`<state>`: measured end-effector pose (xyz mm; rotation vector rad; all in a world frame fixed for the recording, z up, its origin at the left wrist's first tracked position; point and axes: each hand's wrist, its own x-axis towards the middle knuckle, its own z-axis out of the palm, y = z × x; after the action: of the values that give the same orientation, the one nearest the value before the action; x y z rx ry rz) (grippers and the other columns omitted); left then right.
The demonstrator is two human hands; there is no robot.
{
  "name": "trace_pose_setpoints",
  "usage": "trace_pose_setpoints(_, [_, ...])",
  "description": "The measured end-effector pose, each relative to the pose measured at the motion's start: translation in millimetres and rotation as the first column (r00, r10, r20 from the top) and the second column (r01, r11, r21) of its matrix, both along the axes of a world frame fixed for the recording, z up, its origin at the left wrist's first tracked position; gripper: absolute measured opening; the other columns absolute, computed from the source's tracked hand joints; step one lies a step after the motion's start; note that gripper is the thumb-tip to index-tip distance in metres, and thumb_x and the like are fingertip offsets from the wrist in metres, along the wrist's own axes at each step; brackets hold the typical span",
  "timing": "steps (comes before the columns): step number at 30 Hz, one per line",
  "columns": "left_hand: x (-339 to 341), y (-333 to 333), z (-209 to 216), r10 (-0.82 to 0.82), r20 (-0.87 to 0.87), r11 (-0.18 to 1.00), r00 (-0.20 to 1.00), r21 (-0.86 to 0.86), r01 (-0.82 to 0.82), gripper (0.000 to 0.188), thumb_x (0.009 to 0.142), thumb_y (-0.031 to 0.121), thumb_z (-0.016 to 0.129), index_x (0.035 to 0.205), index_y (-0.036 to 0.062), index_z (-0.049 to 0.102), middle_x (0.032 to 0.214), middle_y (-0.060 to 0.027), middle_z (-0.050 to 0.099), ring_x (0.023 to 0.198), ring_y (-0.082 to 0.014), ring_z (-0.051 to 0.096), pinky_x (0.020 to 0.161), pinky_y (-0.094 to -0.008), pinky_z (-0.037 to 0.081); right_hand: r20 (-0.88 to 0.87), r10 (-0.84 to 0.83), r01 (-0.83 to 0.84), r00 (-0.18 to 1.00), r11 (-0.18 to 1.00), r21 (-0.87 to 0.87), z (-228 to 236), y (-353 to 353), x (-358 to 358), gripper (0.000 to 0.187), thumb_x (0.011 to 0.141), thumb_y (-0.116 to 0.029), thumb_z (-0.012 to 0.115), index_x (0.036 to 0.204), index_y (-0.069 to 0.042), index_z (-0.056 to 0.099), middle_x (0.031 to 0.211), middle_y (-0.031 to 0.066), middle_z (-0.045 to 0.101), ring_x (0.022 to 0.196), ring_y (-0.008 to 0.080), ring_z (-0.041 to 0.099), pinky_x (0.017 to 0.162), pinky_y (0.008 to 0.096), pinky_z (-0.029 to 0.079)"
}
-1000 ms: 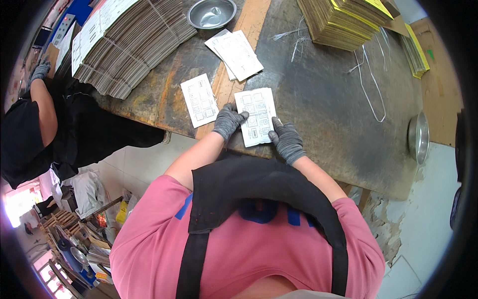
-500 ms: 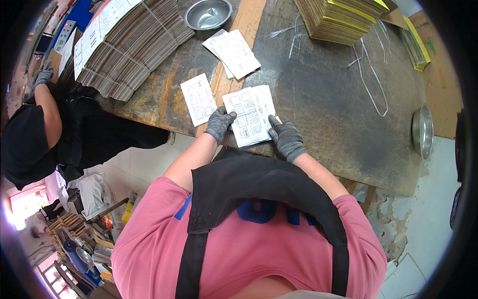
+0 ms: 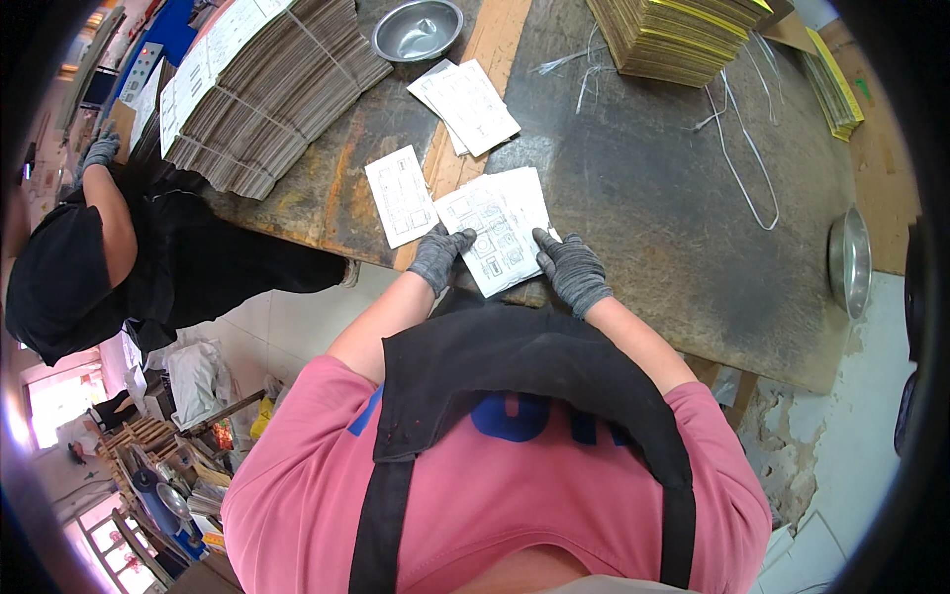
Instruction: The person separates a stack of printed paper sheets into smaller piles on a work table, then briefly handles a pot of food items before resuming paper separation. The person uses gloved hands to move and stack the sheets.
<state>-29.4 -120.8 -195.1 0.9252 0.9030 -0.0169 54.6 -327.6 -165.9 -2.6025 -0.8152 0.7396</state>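
Both my hands wear grey gloves and hold a small stack of white printed sheets (image 3: 497,223) at the table's near edge. My left hand (image 3: 438,259) grips the stack's left side with the thumb on top. On the right side, my right hand (image 3: 574,269) has its thumb over the edge and its fingers partly hidden beneath. The top sheets are slightly fanned and carry line drawings. Just left of the stack lies another printed sheet (image 3: 401,196) flat on the table. Farther off rests a loose pile of white sheets (image 3: 477,109).
A tied bundle of cardboard (image 3: 267,109) stands far left, near a metal bowl (image 3: 418,32). A yellow-edged stack (image 3: 678,40) sits at the far right beside white string (image 3: 744,158). Another metal bowl (image 3: 849,262) is at the right edge. A co-worker (image 3: 148,247) in black works at left.
The top of the stack in my hands has shifted a little to the left and the sheets have fanned apart. My hands stay in nearly the same place.
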Motion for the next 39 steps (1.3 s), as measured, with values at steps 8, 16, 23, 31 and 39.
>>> trace_pose_setpoints(8, [5.9,32.4,41.8,-0.032,0.222,0.999,0.975,0.032,0.025,0.044,0.077,0.003,0.058,0.116,0.0047,0.037,0.104,-0.0124,0.051,0.092,-0.0253,0.053,0.079,-0.0369,0.048,-0.258,-0.124,0.227,0.958,0.879,0.419,0.4,-6.7,24.8,0.039,0.081,-0.033,0.050,0.111,-0.008,0.054,0.100,0.0183,0.055,0.093,0.0295,0.052,0.083,0.0365,0.040])
trace_pose_setpoints(16, [54.0,-5.5,85.7,-0.248,0.190,0.965,0.950,0.130,0.226,0.050,0.074,0.018,0.066,0.116,0.0037,0.044,0.101,-0.0074,0.055,0.091,-0.0203,0.054,0.075,-0.0317,0.047,-0.781,-0.182,0.670,0.597,0.648,0.361,50.3,-7.7,45.6,0.039,0.082,-0.030,0.054,0.105,0.001,0.052,0.084,0.0087,0.059,0.068,0.0124,0.052,0.058,0.0245,0.045])
trace_pose_setpoints(23, [64.4,19.4,82.9,-0.037,0.203,0.988,0.978,0.154,0.005,0.036,0.081,0.019,0.057,0.112,0.0052,0.045,0.102,-0.0079,0.055,0.086,-0.0208,0.056,0.071,-0.0337,0.050,-0.823,-0.238,0.794,0.515,0.495,0.354,35.8,-34.5,71.6,0.032,0.085,-0.030,0.050,0.094,0.000,0.054,0.075,0.0057,0.056,0.054,0.0100,0.048,0.039,0.0204,0.040])
trace_pose_setpoints(31, [74.0,20.7,81.0,-0.051,0.197,0.987,0.979,0.156,0.020,0.032,0.084,0.024,0.051,0.110,0.0044,0.046,0.099,-0.0104,0.055,0.088,-0.0209,0.057,0.068,-0.0325,0.053,-0.848,-0.158,0.842,0.505,0.304,0.445,34.3,-62.4,93.0,0.031,0.084,-0.029,0.051,0.095,0.000,0.054,0.070,0.0046,0.057,0.045,0.0085,0.048,0.034,0.0177,0.038])
trace_pose_setpoints(39, [93.7,-4.9,94.6,-0.133,0.296,0.985,0.946,-0.062,0.158,0.029,0.084,0.019,0.050,0.106,0.0006,0.046,0.098,-0.0136,0.056,0.089,-0.0235,0.058,0.072,-0.0339,0.053,-0.828,-0.114,0.806,0.548,0.335,0.488,41.0,-68.9,99.5,0.030,0.082,-0.026,0.055,0.098,-0.001,0.052,0.074,0.0036,0.057,0.050,0.0066,0.048,0.033,0.0163,0.038])
